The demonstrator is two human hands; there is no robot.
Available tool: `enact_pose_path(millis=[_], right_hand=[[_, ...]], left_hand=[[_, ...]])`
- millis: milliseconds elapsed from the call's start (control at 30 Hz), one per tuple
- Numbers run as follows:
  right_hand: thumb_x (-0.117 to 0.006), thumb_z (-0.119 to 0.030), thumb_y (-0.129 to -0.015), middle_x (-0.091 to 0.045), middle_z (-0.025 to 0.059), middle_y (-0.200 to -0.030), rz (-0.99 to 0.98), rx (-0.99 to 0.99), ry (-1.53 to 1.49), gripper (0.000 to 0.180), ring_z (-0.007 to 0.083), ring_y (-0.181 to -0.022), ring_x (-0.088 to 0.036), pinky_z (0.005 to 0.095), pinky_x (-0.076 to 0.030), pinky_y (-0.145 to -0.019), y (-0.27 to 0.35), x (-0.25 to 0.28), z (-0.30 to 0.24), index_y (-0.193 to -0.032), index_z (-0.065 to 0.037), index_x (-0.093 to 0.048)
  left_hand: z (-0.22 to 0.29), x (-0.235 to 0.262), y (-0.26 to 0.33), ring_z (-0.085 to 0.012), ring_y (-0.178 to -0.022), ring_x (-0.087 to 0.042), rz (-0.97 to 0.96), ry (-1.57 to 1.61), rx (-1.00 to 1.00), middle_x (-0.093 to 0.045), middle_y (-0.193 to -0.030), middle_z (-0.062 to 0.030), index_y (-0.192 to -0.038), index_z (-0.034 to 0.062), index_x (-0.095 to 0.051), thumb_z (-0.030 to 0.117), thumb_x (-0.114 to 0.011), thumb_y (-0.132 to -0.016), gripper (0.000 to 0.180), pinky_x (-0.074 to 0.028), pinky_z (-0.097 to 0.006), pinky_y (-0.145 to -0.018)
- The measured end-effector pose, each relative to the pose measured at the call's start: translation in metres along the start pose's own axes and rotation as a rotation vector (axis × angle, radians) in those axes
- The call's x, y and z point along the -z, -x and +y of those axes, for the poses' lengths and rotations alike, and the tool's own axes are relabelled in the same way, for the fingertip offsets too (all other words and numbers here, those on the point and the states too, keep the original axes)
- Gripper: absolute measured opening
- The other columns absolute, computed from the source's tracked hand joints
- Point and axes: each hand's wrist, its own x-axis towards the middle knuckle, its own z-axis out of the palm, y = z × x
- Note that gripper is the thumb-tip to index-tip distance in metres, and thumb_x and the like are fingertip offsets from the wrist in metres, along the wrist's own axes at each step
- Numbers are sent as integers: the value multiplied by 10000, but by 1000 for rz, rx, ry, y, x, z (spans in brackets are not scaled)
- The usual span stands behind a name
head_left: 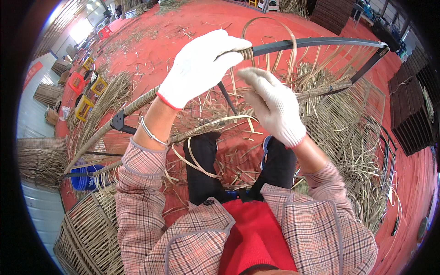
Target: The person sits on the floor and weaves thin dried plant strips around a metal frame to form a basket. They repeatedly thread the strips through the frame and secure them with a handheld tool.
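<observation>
I look down from a head camera at two hands in white knit gloves working on a dark metal frame (316, 43) held up in front of me. My left hand (199, 68) has its grip closed around the upper bar of the frame, right where a tight winding of pale rattan strip (268, 27) ends on the metal. From that spot the strip rises in a loose loop above the bar. My right hand (272, 105) sits just below and to the right of the left one, fingers curled, but I cannot tell whether its grip holds the strip or only rests against it. The part of the frame that runs down to the left is already wrapped in rattan, while the part to the right shows bare black metal. A thin silver bangle (151, 133) circles my left wrist. Below the hands lies a red floor (151, 55) littered with loose rattan strands. Woven panels (87, 229) stand at lower left, beside a blue bucket (85, 176).
</observation>
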Motion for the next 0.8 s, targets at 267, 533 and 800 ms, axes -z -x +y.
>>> enact_pose_path(millis=[267,533,800], right_hand=[[-622,-145,-1032,-409,90,-1613,462,-353,-1154,687,204,-1300,-542,343,-461,-1080,-36,-99,45,-1633,-99,-292],[-614,-324,-1058,-566,91,-1450,301,-245,-1082,467,172,-1112,-630,332,-503,-1009,-46,-99,76,-1415,-29,-551],[-598,0,-998,-731,88,-996,169,-312,-358,60,188,-885,-662,320,-542,-827,5,-97,116,-1043,-13,-636]], left_hand=[[-11,5,-5,-223,-945,-644,-99,92,-32,-690,-1028,-95,-1213,37,-725,103,-587,-988,272,-503,-344,-877],[-12,8,-6,-203,-945,-639,-129,70,-44,-681,-1014,-90,-1215,29,-721,108,-569,-1004,272,-498,-332,-860],[0,-7,5,-259,-894,-665,158,-215,-95,-714,-997,-89,-1162,48,-741,42,-644,-933,249,-527,-368,-810]])
